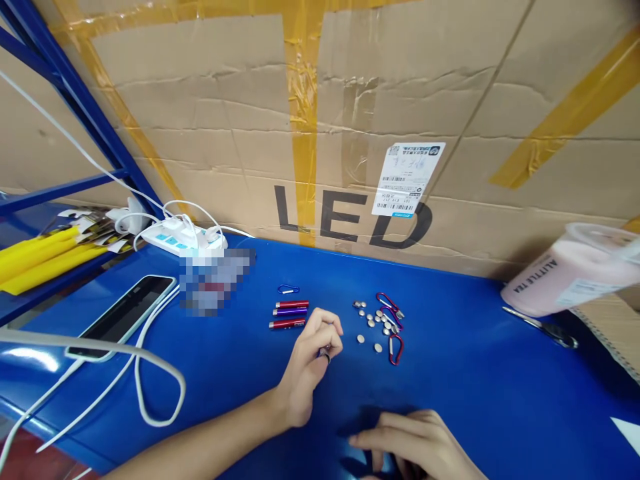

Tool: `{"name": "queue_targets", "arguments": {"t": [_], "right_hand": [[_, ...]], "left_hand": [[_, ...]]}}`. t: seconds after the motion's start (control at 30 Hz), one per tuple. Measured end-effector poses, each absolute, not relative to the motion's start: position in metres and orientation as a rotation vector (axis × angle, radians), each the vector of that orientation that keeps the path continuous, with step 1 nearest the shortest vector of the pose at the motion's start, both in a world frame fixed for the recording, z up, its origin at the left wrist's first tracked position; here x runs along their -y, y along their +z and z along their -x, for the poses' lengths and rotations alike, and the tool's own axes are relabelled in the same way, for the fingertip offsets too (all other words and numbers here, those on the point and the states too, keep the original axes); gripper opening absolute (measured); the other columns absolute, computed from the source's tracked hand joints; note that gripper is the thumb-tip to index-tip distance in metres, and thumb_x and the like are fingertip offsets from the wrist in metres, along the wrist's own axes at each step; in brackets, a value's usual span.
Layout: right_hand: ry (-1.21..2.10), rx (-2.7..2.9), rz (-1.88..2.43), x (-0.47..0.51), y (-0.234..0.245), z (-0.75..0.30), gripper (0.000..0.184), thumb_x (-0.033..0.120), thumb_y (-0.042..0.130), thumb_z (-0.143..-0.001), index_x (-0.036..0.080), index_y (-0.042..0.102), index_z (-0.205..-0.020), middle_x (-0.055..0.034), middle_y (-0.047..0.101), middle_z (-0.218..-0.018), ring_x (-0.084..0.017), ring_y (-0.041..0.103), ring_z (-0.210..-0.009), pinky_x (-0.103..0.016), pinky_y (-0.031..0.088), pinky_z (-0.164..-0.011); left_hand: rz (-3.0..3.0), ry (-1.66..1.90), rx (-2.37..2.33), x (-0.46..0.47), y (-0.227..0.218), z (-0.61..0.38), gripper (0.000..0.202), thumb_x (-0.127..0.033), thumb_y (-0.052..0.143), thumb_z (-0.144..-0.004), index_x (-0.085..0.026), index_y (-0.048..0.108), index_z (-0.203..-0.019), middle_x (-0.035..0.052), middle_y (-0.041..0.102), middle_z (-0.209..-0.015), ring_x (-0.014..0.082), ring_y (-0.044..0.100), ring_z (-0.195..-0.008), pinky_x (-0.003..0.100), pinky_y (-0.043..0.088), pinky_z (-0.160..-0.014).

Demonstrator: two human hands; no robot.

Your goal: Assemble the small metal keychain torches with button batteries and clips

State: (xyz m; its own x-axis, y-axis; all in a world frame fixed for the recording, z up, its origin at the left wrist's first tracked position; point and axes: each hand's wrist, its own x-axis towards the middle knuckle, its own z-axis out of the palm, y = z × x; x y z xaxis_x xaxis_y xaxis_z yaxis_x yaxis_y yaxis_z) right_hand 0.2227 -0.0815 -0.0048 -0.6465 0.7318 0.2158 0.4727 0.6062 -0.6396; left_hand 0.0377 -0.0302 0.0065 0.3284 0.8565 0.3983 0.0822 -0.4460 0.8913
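Observation:
My left hand [311,363] is raised over the middle of the table, its fingers curled around a small dark piece, mostly hidden. Just beyond it lie two red metal tubes [292,304] and a purple tube [290,312], each with a silver end, like small penlights. Lower down, my right hand [417,443] hovers near the tabletop, fingers loosely bent and apart, with nothing visible in it. Several silver button cells [378,348] lie scattered to the right of my left hand. Among and beside them are red carabiner clips [395,350]. A blue carabiner [289,289] lies behind the tubes.
A large cardboard box [240,133] stands along the back of the blue table [465,360]. At left are a phone [127,313], white cables [150,413] and a power strip [175,235]. At right, a pink drink cup [565,273] stands near a dark-handled screwdriver [545,328].

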Motion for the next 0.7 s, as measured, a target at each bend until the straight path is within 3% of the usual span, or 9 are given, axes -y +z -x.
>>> {"name": "queue_targets", "arguments": {"t": [0.13, 0.3, 0.43, 0.57, 0.7], "right_hand": [[0.691, 2.355, 0.985, 0.083, -0.001, -0.222, 0.020, 0.036, 0.060, -0.076, 0.028, 0.064, -0.094, 0.0070, 0.064, -0.066, -0.002, 0.053, -0.046, -0.016, 0.042, -0.054], [0.665, 2.365, 0.957, 0.080, 0.004, -0.223, 0.021, 0.029, 0.059, -0.076, 0.023, 0.064, -0.096, 0.0074, 0.064, -0.067, 0.000, 0.051, -0.044, -0.015, 0.040, -0.054], [0.678, 2.405, 1.028, 0.077, 0.009, -0.223, 0.021, 0.027, 0.056, -0.077, 0.023, 0.064, -0.096, 0.0072, 0.063, -0.067, 0.000, 0.050, -0.043, -0.015, 0.038, -0.053], [0.730, 2.504, 1.069, 0.078, 0.013, -0.225, 0.027, 0.039, 0.064, -0.069, 0.028, 0.064, -0.095, 0.0069, 0.064, -0.074, -0.001, 0.052, -0.048, -0.017, 0.038, -0.056], [0.717, 2.560, 1.023, 0.078, 0.016, -0.228, 0.034, 0.050, 0.064, -0.066, 0.029, 0.064, -0.092, 0.0066, 0.063, -0.076, -0.002, 0.052, -0.050, -0.017, 0.039, -0.055]], "left_hand": [[-1.769, 1.154, -0.794, 0.028, 0.007, -0.042, 0.049, -0.055, 0.021, -0.087, -0.015, 0.030, -0.058, 0.0067, 0.039, -0.075, 0.0150, 0.036, -0.067, 0.028, 0.030, -0.060], [-1.694, 1.063, -0.735, 0.025, 0.004, -0.045, 0.035, -0.034, 0.026, -0.085, -0.016, 0.030, -0.056, 0.0051, 0.043, -0.063, 0.0137, 0.037, -0.062, 0.028, 0.029, -0.061], [-1.582, 1.036, -0.705, 0.023, -0.002, -0.044, 0.029, -0.036, 0.024, -0.078, -0.016, 0.030, -0.057, 0.0052, 0.043, -0.064, 0.0144, 0.036, -0.063, 0.030, 0.027, -0.062], [-1.371, 0.980, -0.761, 0.021, 0.005, -0.045, 0.031, -0.044, 0.022, -0.077, -0.017, 0.029, -0.064, 0.0000, 0.032, -0.057, 0.0121, 0.025, -0.056, 0.028, 0.022, -0.056], [-1.243, 0.969, -0.762, 0.019, 0.012, -0.046, 0.023, -0.040, 0.026, -0.074, -0.017, 0.029, -0.073, -0.0026, 0.030, -0.057, 0.0111, 0.023, -0.056, 0.027, 0.021, -0.057]]}}
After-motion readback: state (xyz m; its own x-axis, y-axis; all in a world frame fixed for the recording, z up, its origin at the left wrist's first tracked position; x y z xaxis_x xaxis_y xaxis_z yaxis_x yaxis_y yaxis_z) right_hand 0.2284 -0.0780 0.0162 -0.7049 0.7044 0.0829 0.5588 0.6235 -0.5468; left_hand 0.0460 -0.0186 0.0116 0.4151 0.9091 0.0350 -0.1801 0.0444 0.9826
